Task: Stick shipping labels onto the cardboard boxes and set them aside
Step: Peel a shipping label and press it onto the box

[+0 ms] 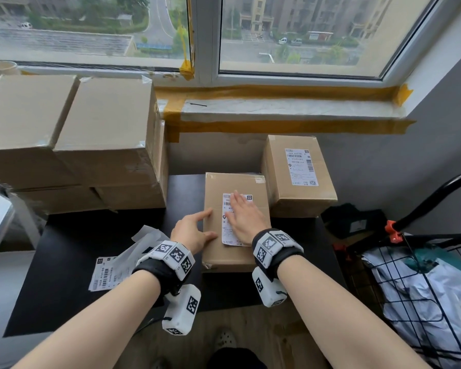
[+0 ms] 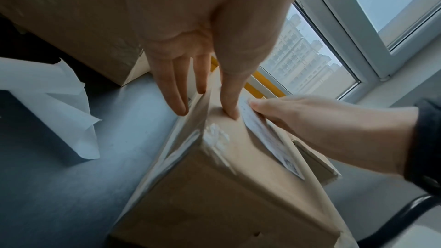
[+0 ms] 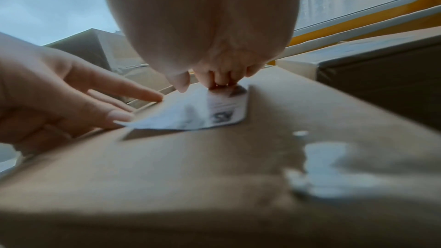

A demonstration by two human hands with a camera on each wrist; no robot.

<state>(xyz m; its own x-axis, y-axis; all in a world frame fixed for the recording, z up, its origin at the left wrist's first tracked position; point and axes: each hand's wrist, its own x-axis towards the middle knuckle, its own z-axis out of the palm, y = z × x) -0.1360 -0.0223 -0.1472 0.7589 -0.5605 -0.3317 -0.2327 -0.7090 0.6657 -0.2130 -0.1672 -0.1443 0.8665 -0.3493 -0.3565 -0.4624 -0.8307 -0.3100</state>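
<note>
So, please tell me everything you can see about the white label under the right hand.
The shipping label is a white paper rectangle with dark print, a barcode and small codes, most of it too blurred to read. It lies lengthwise on top of the cardboard box in front of the person. The right hand presses flat on it with straight fingers. Its near left corner curls up, not yet stuck. The left hand steadies the box beside it.

Daylight comes through a wide window [image 1: 290, 35] over a taped sill [image 1: 277, 107], beside a grey wall [image 1: 437, 129].
</note>
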